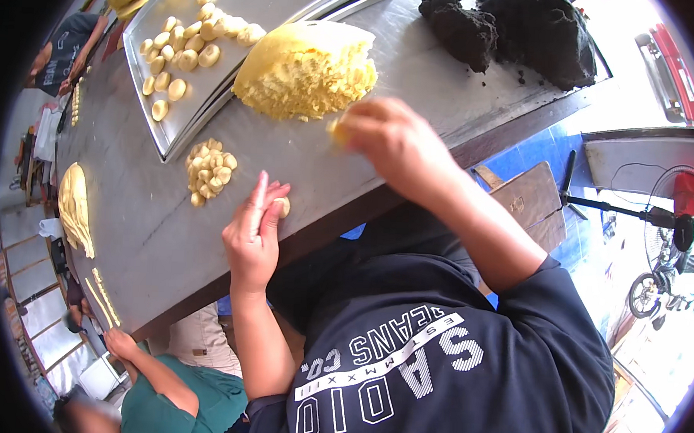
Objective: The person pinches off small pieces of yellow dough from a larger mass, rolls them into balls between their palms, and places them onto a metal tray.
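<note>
My left hand (253,232) lies flat on the steel table (145,239), fingers stretched out. A small pale dough piece (284,207) peeks from under its fingertips. My right hand (393,141) is raised beside the big yellow dough lump (307,68) and pinches a small bit of yellow dough (337,129) at its fingertips. A heap of small dough pieces (209,172) lies just left of my left hand.
A metal tray (182,124) at the back holds several rounded dough balls. Two dark filling lumps (525,31) sit far right. Another yellow dough mass (76,205) lies at the left. A person in green (176,395) works at the near left. A fan (680,215) and a wooden stool (527,197) stand to the right.
</note>
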The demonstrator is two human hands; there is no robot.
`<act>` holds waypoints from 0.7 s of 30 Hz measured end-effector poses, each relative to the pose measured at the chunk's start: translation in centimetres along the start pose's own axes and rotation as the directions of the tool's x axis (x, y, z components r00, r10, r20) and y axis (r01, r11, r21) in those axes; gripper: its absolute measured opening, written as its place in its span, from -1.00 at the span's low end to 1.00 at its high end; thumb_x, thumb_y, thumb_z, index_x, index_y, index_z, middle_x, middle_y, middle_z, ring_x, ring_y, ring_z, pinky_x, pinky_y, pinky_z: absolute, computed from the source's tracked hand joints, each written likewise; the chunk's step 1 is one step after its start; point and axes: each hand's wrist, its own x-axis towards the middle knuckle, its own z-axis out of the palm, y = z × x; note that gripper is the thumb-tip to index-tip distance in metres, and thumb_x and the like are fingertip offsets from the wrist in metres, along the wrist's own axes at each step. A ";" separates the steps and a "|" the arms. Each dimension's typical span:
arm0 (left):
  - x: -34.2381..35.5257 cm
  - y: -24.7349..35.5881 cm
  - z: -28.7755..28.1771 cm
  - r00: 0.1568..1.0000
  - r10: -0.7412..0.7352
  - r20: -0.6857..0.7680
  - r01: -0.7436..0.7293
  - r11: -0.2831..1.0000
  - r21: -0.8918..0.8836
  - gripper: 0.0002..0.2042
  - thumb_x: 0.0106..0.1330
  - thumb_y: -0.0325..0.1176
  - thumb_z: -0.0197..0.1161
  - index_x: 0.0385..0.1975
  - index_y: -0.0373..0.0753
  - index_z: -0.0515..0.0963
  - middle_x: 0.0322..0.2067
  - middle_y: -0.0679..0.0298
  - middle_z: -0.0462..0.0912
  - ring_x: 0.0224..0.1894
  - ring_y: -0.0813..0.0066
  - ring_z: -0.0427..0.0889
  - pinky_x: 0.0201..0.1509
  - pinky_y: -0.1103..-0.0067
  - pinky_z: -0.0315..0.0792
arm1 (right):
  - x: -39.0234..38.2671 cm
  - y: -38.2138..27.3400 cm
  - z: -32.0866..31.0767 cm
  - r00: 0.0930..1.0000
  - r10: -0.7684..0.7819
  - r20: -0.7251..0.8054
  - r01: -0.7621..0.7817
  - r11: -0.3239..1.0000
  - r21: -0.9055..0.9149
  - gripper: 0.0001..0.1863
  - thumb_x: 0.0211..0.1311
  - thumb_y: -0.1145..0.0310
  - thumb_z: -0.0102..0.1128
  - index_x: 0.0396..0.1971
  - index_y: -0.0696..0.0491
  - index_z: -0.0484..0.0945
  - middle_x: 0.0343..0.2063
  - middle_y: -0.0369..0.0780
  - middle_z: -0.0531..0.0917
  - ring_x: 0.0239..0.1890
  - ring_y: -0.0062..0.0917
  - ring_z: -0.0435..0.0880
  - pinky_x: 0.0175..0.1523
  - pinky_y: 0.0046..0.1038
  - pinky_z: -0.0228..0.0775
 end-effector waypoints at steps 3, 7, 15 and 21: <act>0.3 0.2 -1.2 0.989 0.077 0.123 -0.086 0.994 0.071 -0.37 0.53 -0.55 0.50 0.59 -0.22 0.56 0.10 0.13 0.94 -0.05 0.20 0.87 0.20 0.33 0.76 | 2.1 2.0 0.0 0.977 0.024 -0.210 -0.030 0.999 -0.022 -0.81 0.36 0.41 0.53 -0.07 0.03 0.86 0.04 -0.08 0.84 0.08 -0.06 0.84 0.23 -0.09 0.72; -0.2 -1.1 -2.3 0.977 -0.045 0.206 0.083 0.980 -0.180 -0.33 0.44 -0.56 0.58 0.58 -0.20 0.60 0.12 0.18 0.94 -0.18 0.44 0.77 0.11 0.48 0.74 | 3.7 0.6 0.8 0.984 -0.119 0.129 0.123 0.992 -0.026 -0.82 0.37 0.40 0.52 -0.08 0.05 0.87 0.00 -0.12 0.84 0.04 -0.10 0.86 0.15 -0.13 0.74; -1.1 -2.1 -0.9 0.970 -0.208 0.127 0.241 0.902 -0.359 -0.58 0.51 -0.66 0.48 0.35 -0.33 0.76 -0.08 0.17 0.94 -0.09 0.55 0.88 0.09 0.57 0.76 | 7.1 -1.4 3.9 0.877 -0.255 0.406 0.459 0.695 -0.554 -0.86 0.45 0.29 0.41 -0.23 0.04 0.80 -0.22 -0.15 0.72 -0.13 -0.13 0.83 0.05 -0.17 0.73; -2.0 0.4 0.1 0.996 0.050 -0.076 -0.044 0.996 0.080 -0.56 0.47 -0.58 0.53 0.34 -0.33 0.76 -0.03 0.11 0.97 -0.07 0.15 0.92 0.35 0.28 0.69 | 5.5 -1.6 1.1 0.881 -0.359 0.307 0.411 0.904 -0.122 -0.87 0.28 0.30 0.59 -0.28 0.01 0.87 -0.14 -0.22 0.72 0.04 -0.23 0.78 0.09 -0.17 0.69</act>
